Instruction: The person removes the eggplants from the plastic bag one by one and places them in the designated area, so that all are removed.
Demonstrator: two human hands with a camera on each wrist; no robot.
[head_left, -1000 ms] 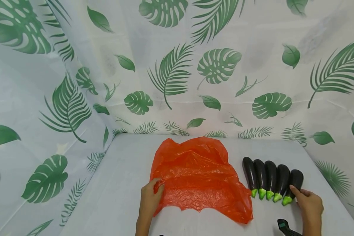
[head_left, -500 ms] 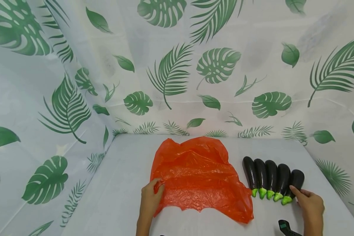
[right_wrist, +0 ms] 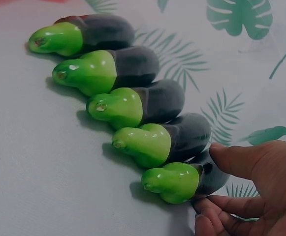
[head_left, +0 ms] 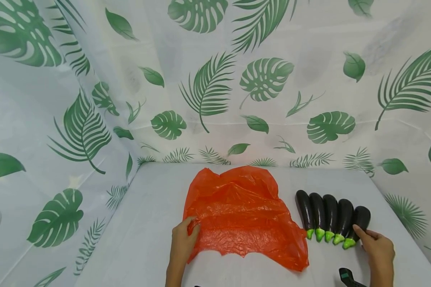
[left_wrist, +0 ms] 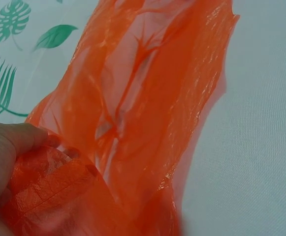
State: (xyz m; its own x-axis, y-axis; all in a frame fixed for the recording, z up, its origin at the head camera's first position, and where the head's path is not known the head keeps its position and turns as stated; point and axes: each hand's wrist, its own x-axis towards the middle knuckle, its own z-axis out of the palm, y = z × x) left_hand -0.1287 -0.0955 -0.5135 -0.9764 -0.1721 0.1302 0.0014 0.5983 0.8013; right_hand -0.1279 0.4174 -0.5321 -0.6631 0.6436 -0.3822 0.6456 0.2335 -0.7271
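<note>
An orange-red plastic bag [head_left: 240, 215] lies spread and wrinkled on the white table. My left hand [head_left: 184, 239] grips its left edge, and in the left wrist view some fingertips show through the thin film of the bag [left_wrist: 147, 98]. Several dark eggplants with green stem ends lie side by side to the right of the bag, stems toward me. At the right end of this row, my right hand [head_left: 378, 249] holds the last eggplant [head_left: 360, 219] between thumb and fingers. In the right wrist view, that eggplant [right_wrist: 182, 182] still rests in the row beside its neighbour.
The left-end eggplant [head_left: 303, 207] has its stem tip at the bag's right edge. A black object with a green patch [head_left: 346, 275] shows beside the right wrist. White cloth with green leaf prints [head_left: 215, 91] walls the table [head_left: 136, 223] at the back and sides.
</note>
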